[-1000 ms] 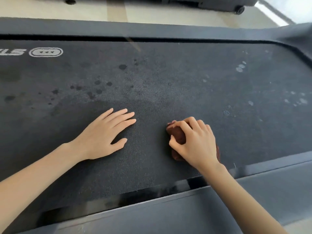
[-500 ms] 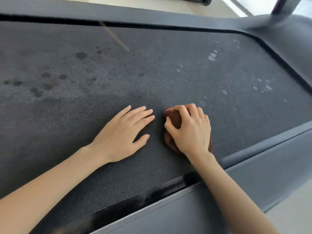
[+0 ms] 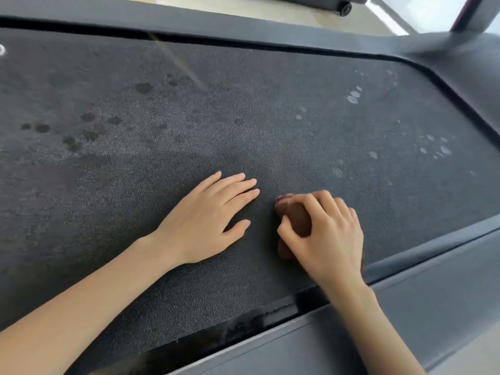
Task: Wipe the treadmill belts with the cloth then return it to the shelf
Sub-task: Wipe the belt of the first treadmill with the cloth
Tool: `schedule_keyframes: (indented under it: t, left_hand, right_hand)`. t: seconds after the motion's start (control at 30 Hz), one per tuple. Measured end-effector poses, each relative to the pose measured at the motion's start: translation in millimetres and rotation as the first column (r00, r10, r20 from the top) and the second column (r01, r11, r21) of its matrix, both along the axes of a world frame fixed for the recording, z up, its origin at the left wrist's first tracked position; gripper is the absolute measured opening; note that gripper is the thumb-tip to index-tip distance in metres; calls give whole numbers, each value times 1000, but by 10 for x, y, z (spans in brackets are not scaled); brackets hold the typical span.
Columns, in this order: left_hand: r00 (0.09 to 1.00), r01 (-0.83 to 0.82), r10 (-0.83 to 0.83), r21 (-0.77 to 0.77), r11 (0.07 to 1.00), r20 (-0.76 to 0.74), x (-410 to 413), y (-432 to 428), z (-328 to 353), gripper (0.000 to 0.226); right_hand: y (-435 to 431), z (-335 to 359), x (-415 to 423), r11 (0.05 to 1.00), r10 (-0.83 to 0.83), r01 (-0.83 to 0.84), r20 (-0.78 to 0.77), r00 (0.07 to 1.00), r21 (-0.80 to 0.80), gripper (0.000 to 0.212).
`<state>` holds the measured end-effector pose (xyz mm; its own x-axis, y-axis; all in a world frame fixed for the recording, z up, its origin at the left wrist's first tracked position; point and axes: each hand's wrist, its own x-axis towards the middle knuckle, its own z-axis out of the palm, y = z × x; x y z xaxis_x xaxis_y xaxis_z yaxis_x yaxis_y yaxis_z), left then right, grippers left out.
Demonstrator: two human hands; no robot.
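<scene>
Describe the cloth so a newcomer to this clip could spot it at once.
The dark treadmill belt fills the view, two hands on its near part. The cloth is the bunched reddish-brown wad gripped under the right hand; the left hand lies flat, holding nothing.

Right hand [image 3: 328, 236] grips bunched brown cloth [image 3: 296, 217] against treadmill belt [image 3: 270, 117], fingers [image 3: 322, 205] curled over it. Left hand [image 3: 208, 220] flat on belt just left of cloth, fingers straight. Dark spots [image 3: 89, 125] far left of fingers, pale marks [image 3: 354, 97] beyond right fingers. Grey side rail [image 3: 433, 288] nearest wrists.
</scene>
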<state>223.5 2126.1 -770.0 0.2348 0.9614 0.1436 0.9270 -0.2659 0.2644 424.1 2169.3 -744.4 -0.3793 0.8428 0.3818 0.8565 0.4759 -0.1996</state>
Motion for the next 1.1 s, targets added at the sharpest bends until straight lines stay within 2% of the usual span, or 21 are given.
schedule_keyframes:
  t: [0.17,0.33,0.43,0.6,0.9,1.03,1.1]
  left_hand:
    - [1000,-1,1,-5,1000,-27,11,1,-5,59]
    - [999,1,-1,-1,1000,-40,19,2,5,58]
    - [999,2,-2,-13,1000,-35,26,-1,9,58]
    - [999,1,-2,-6,1000,-45,19,-12,21,60]
    - [998,19,-19,-2,1000,-64,18,-9,13,61]
    - [997,29,-31,-21,999,-76,28,-20,50,62]
    - [996,48,-50,-37,998,-77,20,-12,66,63]
  right_hand:
    - [-118,-24,149,1000,20,-20,13,1000,18,25]
    - [501,-72,-103,995,-93,91,36,995,50,28]
    - [894,-74,-196,986,-169,168,92,981,16,35]
    - [845,-48,-184,985,-172,175,120,978,-11,36]
    - [-180,39,352,998,-35,38,63,997,-49,30]
    - [-166,47,510,988,151,-150,55,987,-22,26]
    - [-51,23,502,981,191,-192,51,980,4,25]
